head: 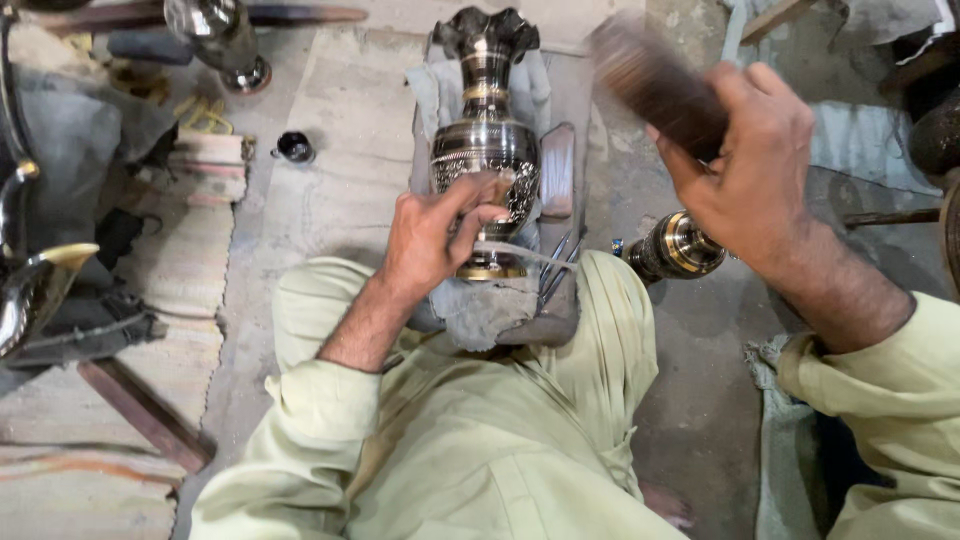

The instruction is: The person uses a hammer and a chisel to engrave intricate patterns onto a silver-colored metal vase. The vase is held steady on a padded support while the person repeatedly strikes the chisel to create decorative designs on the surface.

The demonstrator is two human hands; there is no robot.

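Observation:
A dark engraved metal vase (487, 130) with brass bands lies on a grey cloth (480, 310) in front of my knees, its fluted mouth pointing away. My left hand (435, 235) pinches a small chisel-like tool against the vase's belly. My right hand (750, 165) is raised to the right and grips a dark wooden mallet (655, 80), blurred with motion.
Several thin metal tools (556, 265) lie beside the vase's base. A second brass-banded piece (675, 247) rests on the floor at right. Another shiny vessel (222, 40) stands top left, a small dark cup (294, 148) near it, and polished metal parts (30, 290) at far left.

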